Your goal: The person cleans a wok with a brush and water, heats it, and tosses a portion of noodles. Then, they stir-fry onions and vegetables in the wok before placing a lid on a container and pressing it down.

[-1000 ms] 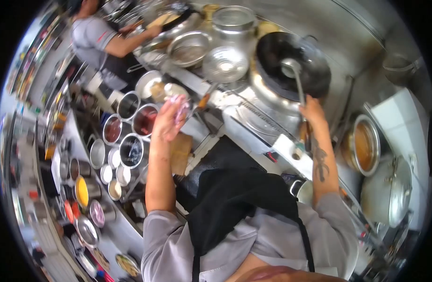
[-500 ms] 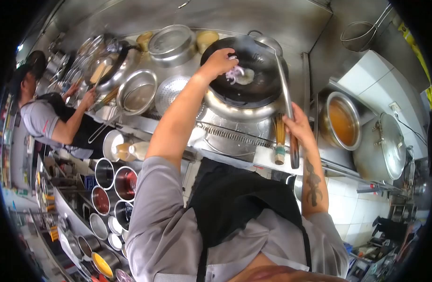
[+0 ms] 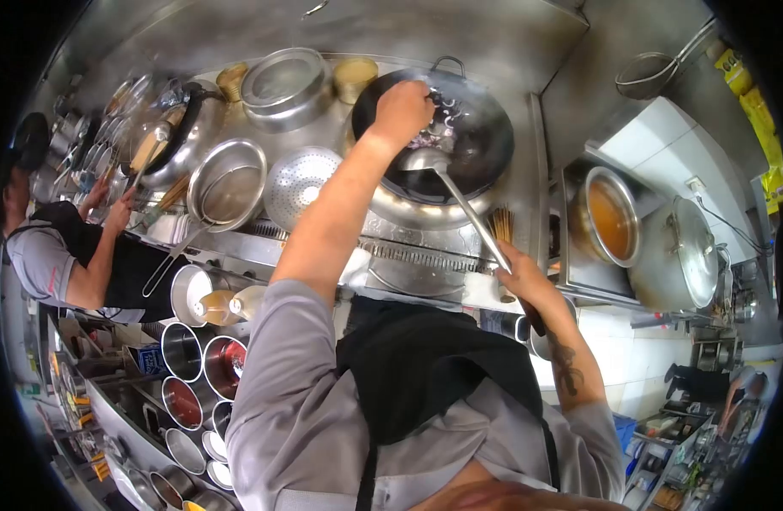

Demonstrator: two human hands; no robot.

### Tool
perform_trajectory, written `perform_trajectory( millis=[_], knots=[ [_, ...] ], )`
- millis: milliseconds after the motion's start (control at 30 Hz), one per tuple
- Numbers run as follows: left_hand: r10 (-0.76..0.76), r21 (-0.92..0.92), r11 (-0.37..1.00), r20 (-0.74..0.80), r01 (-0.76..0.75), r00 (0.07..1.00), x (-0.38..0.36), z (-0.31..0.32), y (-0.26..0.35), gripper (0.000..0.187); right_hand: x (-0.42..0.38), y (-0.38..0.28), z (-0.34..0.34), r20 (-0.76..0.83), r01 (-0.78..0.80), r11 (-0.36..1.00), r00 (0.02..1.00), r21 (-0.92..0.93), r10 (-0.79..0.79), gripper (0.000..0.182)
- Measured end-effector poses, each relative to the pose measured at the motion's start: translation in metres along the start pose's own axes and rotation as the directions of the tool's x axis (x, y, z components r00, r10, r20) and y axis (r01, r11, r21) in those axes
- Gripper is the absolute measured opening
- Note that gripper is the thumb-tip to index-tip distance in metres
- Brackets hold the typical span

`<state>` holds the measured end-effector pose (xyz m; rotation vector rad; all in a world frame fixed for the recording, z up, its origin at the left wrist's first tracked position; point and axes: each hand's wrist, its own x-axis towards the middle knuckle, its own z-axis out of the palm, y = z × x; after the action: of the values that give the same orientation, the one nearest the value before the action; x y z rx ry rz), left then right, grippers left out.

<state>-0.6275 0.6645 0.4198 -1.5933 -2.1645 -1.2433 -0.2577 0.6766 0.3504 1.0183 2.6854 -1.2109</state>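
Note:
A black wok sits on the stove ring in front of me, with sliced purple onion scattered inside it. Over the wok's left part hangs my left hand, its fingers curled together; whatever is within them is hidden. Onion pieces lie beside and below its fingertips. My right hand grips the dark handle of a long steel ladle. The ladle's bowl reaches into the wok, close to the onion. A bundle of thin bamboo sticks stands at the stove edge near my right hand.
Left of the wok are a perforated strainer, a steel pan and a stacked steel pot. A pot of brown broth and a lidded pot stand right. A co-worker works at far left.
The ladle has swung from above the wok's far right rim down into the wok. My left hand's fingers have curled in, and the onion is more spread out. The view has shifted slightly.

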Motion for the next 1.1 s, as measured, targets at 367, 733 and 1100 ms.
perform_trajectory(
  millis=[367,733,1100],
  knots=[
    [-0.227,-0.519,0.778,0.294,0.354,0.928,-0.185,-0.067,-0.025,0.026,0.056,0.061,-0.015,-0.349,-0.065,0.946,0.936,-0.317,-0.052,0.042],
    [-0.657,-0.616,0.372,0.354,0.695,0.666,-0.393,-0.14,0.03,0.027,0.038,0.02,-0.028,0.059,-0.176,0.963,0.984,0.203,0.168,0.037],
    [-0.645,-0.903,0.338,-0.427,0.264,-0.634,-0.718,-0.162,0.241,0.013,0.184,0.097,-0.038,-0.007,0.079,0.971,0.997,-0.224,-0.082,0.035]
  ],
)
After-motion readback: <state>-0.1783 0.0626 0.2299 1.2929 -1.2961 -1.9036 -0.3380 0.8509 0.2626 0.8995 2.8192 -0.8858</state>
